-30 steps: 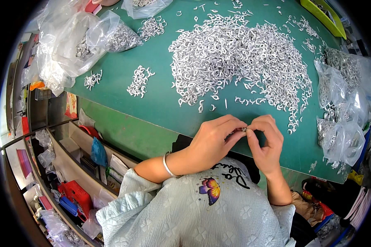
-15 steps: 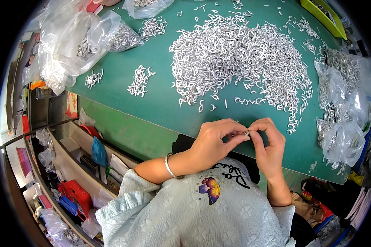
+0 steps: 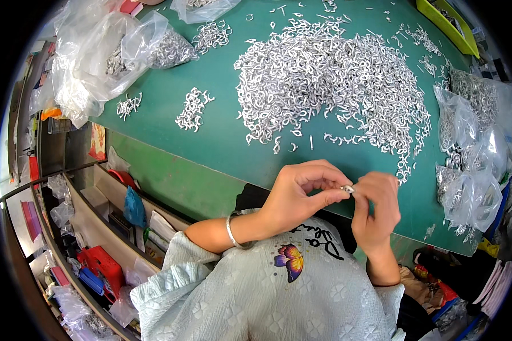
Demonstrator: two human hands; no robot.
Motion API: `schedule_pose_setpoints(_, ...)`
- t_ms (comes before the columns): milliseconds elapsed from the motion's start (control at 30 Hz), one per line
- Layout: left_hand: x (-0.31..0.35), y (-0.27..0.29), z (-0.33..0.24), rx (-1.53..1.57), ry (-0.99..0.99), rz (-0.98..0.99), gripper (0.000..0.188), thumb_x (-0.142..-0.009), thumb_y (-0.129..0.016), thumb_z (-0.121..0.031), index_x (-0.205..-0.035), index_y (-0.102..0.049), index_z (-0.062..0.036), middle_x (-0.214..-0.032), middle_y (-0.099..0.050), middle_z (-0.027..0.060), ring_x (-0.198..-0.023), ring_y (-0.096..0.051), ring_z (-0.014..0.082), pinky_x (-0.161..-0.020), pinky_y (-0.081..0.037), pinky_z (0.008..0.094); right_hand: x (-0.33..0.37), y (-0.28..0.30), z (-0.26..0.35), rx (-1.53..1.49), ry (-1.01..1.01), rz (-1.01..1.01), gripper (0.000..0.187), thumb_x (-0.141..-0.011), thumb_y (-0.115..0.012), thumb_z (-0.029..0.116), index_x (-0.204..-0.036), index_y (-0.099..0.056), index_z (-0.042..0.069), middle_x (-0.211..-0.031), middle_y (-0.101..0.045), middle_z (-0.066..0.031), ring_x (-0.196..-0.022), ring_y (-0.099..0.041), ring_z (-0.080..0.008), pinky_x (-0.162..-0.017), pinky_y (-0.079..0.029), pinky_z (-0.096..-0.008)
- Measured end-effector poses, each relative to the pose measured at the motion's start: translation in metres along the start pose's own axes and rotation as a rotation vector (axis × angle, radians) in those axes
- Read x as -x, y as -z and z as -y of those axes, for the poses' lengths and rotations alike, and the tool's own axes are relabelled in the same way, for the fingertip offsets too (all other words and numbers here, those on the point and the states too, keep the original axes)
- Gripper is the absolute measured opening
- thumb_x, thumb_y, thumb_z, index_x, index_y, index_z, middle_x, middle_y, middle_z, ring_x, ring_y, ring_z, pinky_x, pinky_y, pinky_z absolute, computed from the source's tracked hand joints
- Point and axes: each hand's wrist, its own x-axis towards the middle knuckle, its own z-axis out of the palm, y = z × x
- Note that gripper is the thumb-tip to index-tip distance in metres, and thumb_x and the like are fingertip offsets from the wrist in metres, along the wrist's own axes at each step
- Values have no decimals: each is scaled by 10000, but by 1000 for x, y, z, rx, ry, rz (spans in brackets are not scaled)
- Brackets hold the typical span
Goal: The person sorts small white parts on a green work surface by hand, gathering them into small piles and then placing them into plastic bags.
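Small silvery metal piece [image 3: 347, 188] up between the hands, in front of the near edge of the large metal heap [image 3: 330, 79]. Left hand [image 3: 304, 190] pinches it between thumb and fingers; right hand [image 3: 376, 210] curled close at its right end, blurred, so we cannot tell whether it grips or only touches. Step in hand, we judge: two-handed fingertip work on one piece. From here the next move would call for a steady left pinch and fine right-finger control. Edges: the tabletop [image 3: 222, 142] ends just beneath the hands, on the wearer's side, so a slipped piece could go over. Room: green surface shows left of the hands, out to the small metal pile [image 3: 193, 109]. Tighter on the right, where a tail of the heap reaches near the right knuckles, with clear bags [image 3: 475, 196] beyond.
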Motion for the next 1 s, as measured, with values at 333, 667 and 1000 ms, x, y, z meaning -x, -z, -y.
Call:
schedule_pose_setpoints(333, -2, 9, -5, 231, 226, 99, 160, -888, -640, 45, -1037, -696, 51, -977, -658, 116, -849, -640, 142, -733, -521, 256, 10, -11, -6, -126, -42, -122, 172, -771, -658, -120, -913, -623, -30, -861, -659, -139, -768, -607, -255, -701, -486, -334)
schedule_pose_setpoints(667, -1, 4, -13, 399, 367, 111, 158, -900, -666, -32, -1039, -679, 42, -937, -686, 99, -797, -644, 137, -731, -522, 260, -2, 3, -6, -279, -70, -55, 183, -764, -657, -137, -917, -618, -43, -863, -664, -150, -765, -617, -286, -691, -499, -343)
schedule_pose_setpoints(1000, -4, 6, -5, 629, 539, 132, 156, -895, -683, -56, -1016, -663, 41, -947, -680, 113, -806, -642, 148, -750, -526, 269, 8, -2, 3, -756, -414, -160, 245, -778, -609, -219, -972, -571, -75, -945, -623, -166, -863, -579, -207, -745, -496, -298)
